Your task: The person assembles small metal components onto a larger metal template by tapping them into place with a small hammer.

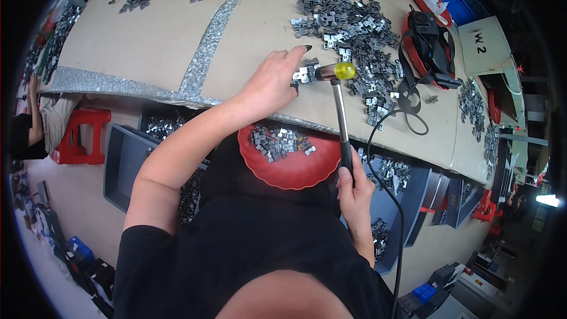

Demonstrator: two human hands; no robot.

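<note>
My right hand (355, 191) is wrapped around the black grip of a hammer (341, 113) with a metal shaft and a translucent yellow face. The hammer's head lies over the right end of a small silver metal piece (305, 73) near the table's front edge; whether they touch I cannot tell. My left hand (273, 84) steadies that piece from its left side, thumb at its near end, index finger stretched out beyond it. A red scalloped bowl (277, 174) with several similar metal pieces (280, 143) sits at my lap, below the table edge.
Heaps of metal pieces (360, 29) cover the table (248, 29) at centre right and far left. Beyond them at right lie a black strapped device (430, 44) and its cable (387, 186). Grey bins (121, 165) stand under the table. A red stool (82, 133) and another person's arm (35, 112) are at left.
</note>
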